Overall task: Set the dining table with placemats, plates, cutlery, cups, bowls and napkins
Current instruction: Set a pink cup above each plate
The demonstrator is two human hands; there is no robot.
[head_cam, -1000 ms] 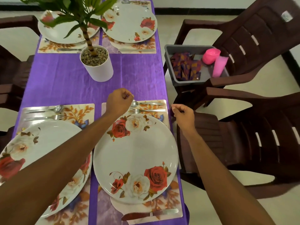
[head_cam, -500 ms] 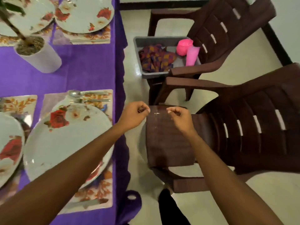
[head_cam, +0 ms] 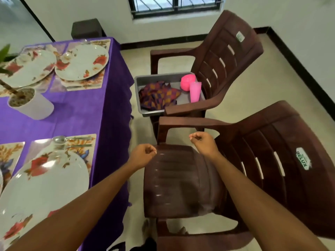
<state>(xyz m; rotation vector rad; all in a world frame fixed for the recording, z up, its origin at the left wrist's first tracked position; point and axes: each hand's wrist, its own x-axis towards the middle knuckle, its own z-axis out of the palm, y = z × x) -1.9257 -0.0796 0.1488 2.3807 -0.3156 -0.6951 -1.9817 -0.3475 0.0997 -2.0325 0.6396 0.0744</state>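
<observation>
Our left hand (head_cam: 145, 153) and right hand (head_cam: 201, 142), both clenched on nothing, hang short of the tray (head_cam: 159, 78), parked on a chair (head_cam: 226, 57), we judge, to keep supplies handy. Napkins (head_cam: 158, 96) lie crumpled at the tray's left. The cup (head_cam: 195, 91) stands at its right, long axis vertical, mouth up.

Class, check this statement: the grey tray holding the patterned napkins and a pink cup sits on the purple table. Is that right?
Not quite. The grey tray sits on the seat of the far brown chair, beside the purple table, not on it, as the head view shows. It does hold the patterned napkins and a pink cup.
</observation>
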